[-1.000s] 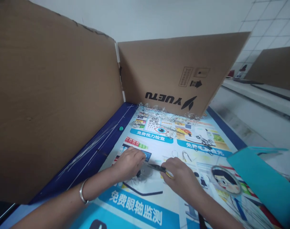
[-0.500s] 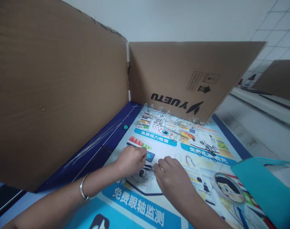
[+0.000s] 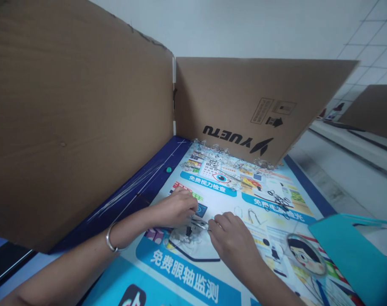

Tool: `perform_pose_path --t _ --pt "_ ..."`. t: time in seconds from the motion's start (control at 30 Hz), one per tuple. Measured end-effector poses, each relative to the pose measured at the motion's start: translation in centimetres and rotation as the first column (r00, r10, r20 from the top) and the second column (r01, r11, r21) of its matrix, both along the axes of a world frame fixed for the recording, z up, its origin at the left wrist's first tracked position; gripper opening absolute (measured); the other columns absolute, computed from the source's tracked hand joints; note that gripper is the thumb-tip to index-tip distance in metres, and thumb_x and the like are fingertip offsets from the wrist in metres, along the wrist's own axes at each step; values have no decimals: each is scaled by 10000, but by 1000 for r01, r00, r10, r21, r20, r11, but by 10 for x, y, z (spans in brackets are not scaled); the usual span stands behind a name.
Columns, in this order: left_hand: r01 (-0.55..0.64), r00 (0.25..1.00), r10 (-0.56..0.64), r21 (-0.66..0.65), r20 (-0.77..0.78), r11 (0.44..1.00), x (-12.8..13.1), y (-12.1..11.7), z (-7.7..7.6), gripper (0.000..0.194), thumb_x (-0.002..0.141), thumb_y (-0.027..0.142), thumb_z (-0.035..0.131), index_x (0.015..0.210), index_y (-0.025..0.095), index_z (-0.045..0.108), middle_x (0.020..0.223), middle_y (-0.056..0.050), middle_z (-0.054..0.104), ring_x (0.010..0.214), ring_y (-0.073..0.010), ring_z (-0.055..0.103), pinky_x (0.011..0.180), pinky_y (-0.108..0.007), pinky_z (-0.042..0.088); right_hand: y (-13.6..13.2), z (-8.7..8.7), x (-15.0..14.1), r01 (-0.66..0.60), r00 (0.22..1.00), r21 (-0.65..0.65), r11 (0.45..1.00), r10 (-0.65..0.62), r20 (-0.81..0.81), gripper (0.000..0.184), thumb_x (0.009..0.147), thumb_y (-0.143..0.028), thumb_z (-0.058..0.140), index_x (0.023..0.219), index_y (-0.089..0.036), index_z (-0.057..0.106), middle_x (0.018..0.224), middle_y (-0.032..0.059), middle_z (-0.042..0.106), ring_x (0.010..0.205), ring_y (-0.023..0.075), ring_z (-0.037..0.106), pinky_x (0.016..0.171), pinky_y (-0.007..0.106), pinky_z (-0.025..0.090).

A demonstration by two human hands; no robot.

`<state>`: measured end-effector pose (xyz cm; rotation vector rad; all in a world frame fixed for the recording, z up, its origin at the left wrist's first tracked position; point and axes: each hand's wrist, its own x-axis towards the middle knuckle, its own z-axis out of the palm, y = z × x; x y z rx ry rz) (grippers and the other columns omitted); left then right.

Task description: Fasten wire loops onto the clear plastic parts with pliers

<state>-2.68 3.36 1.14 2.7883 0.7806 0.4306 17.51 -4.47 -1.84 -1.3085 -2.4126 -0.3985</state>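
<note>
My left hand (image 3: 176, 207) is closed around what looks like a pair of pliers (image 3: 200, 224). Their silver jaws stick out to the right, and the handles are hidden by the hand. The tips reach the fingers of my right hand (image 3: 230, 233), which is closed in a pinch. What it pinches is too small and covered to make out. Just below the pliers, a small heap of clear pieces (image 3: 184, 234) lies on the printed sheet (image 3: 202, 246). A bent wire piece (image 3: 253, 216) lies beyond my right hand.
Many clear pieces (image 3: 218, 153) lie along the foot of the back cardboard panel (image 3: 231, 97). Black rings (image 3: 278, 199) lie at the right. Thin wires (image 3: 126, 191) and a green lump (image 3: 168, 170) are beside the left cardboard wall (image 3: 85, 119). A teal box (image 3: 349, 250) stands right.
My left hand has shifted slightly left and turned, so more of the pliers' jaws shows. My right hand has moved a little to the right. The view has tilted slightly.
</note>
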Motion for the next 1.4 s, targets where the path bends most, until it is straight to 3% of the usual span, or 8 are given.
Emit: perform_pose_path --t 0.13,0.33,0.6,0.77,0.87,1.0,1.4 --pt "15 1000 -16 -45 -14 999 -2 2 3 110 833 144 433 795 163 535 790 -21 595 780 -154 530 757 -260 380 0 0 0 -1 1000 19 1000 1 14 90 759 -116 566 817 -181 587 747 35 549 734 193 425 626 321 274" --pt "-91 991 90 -13 -101 996 0 -1 0 126 839 172 408 818 175 533 777 -34 632 725 -179 572 658 -267 393 -1 -3 -4 12 1000 54 998 -13 16 105 791 -121 525 855 -176 588 762 43 549 738 190 425 655 325 291" --pt "-191 967 190 11 -166 981 0 -2 -5 157 839 186 395 849 167 551 716 -51 632 677 -190 589 575 -251 371 2 -6 -3 35 999 53 998 -36 20 88 814 -151 506 768 -175 577 715 43 527 729 180 439 655 308 306" --pt "-152 982 150 -7 -113 988 0 -2 -2 135 838 192 415 843 180 550 744 -43 634 697 -198 581 596 -258 373 -1 2 -4 71 997 -24 997 -71 -13 119 819 -173 507 719 -184 570 698 40 520 730 176 449 663 299 324" --pt "-138 990 136 -46 -43 989 0 -2 -3 133 833 166 415 808 179 545 738 -29 620 693 -181 564 623 -253 376 -5 6 -7 30 999 -44 999 -31 -29 94 805 -192 527 721 -191 570 717 34 531 743 174 456 664 295 334" --pt "-38 999 40 -88 11 995 1 -1 -7 112 806 119 445 797 177 541 778 -13 621 722 -160 553 671 -243 379 -8 6 -9 28 997 -74 997 -33 -64 66 802 -176 524 781 -189 585 744 37 538 754 176 452 683 300 335" --pt "-13 998 24 -205 52 979 4 1 -7 124 812 106 431 789 155 542 781 -27 601 734 -150 526 679 -243 378 -8 1 2 59 992 39 997 -55 -115 150 851 -177 446 839 -166 595 767 59 539 778 189 458 710 328 343"
